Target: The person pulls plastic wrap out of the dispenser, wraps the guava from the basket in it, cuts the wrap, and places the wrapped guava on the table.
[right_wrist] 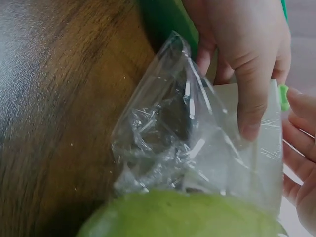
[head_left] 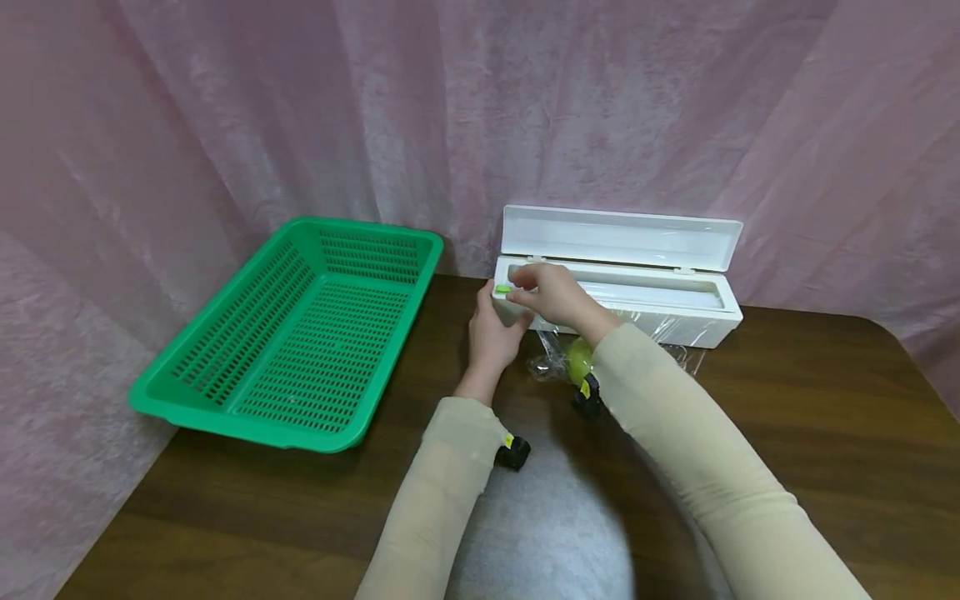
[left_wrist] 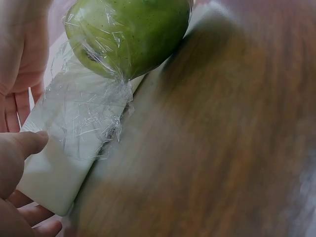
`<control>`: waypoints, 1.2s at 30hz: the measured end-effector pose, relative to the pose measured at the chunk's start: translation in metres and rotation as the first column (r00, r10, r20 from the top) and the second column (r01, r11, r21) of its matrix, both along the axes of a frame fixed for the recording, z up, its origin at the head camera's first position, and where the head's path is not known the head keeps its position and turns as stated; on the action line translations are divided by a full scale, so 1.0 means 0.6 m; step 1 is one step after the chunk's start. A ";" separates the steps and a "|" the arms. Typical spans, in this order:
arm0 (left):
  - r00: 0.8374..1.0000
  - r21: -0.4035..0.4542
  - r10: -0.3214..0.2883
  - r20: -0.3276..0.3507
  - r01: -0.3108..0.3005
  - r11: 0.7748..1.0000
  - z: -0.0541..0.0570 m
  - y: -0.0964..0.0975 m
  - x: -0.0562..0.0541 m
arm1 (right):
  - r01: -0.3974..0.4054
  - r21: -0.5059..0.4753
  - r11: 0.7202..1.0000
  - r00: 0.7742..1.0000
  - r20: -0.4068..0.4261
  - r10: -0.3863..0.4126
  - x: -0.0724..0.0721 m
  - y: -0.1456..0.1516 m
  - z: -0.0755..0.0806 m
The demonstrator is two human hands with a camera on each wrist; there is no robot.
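Note:
A white cling film dispenser [head_left: 626,292] stands with its lid raised. My left hand [head_left: 495,333] grips its left end, thumb on the front face and fingers round the end and underneath. At that same end my right hand [head_left: 558,296] reaches over the top, its thumb against the small green slide cutter [right_wrist: 284,97], fingers loosely bent. A speckled green fruit [left_wrist: 131,37], covered in clear film, lies before the dispenser, partly hidden by my right wrist in the head view. Crumpled cling film [right_wrist: 158,148] bunches beside the fruit and reaches over the dispenser's front.
To the left stands a green plastic basket [head_left: 352,412] with slotted sides and bottom. The dark wooden table [head_left: 810,400] meets a pink curtain [head_left: 600,108] at the back. A small black wrist camera [head_left: 513,452] sits at each sleeve cuff.

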State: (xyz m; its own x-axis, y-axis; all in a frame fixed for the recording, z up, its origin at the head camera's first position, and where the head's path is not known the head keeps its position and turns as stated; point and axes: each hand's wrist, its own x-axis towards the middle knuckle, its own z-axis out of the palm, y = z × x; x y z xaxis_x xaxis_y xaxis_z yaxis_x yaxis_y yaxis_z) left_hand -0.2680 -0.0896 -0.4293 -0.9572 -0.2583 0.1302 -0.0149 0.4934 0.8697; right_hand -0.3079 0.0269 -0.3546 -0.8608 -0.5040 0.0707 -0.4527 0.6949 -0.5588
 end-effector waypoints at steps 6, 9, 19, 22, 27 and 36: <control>1.000 0.005 -0.008 -0.013 0.008 1.000 -0.001 0.001 0.001 | -0.014 -0.027 1.000 1.000 -0.028 0.013 -0.003 -0.005 -0.011; 1.000 0.006 -0.009 -0.013 0.009 1.000 -0.001 0.001 0.002 | -0.015 -0.041 0.999 0.999 -0.049 0.013 -0.004 -0.005 -0.015; 1.000 0.000 -0.001 0.001 0.001 1.000 -0.002 -0.001 0.002 | 0.006 -0.069 0.998 0.999 -0.048 -0.010 -0.003 -0.001 -0.019; 1.000 -0.011 -0.005 0.003 0.005 1.000 0.000 -0.002 0.002 | 0.008 -0.069 0.998 0.999 -0.051 -0.011 -0.003 0.002 -0.020; 1.000 -0.013 -0.020 0.003 0.020 1.000 0.005 -0.004 0.003 | 0.015 -0.065 0.998 0.999 -0.050 -0.018 -0.005 0.008 -0.023; 0.998 -0.026 -0.063 0.031 0.064 0.998 0.003 -0.007 0.003 | 0.006 -0.061 0.998 0.999 -0.047 -0.009 -0.003 0.014 -0.022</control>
State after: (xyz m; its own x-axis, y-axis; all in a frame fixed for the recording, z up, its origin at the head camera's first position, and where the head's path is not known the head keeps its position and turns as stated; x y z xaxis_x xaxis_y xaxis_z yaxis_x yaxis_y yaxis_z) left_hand -0.2665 -0.0936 -0.4273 -0.9752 -0.1934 0.1072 -0.0087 0.5178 0.8555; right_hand -0.3099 0.0353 -0.3675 -0.8596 -0.4909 0.1419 -0.4746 0.6638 -0.5781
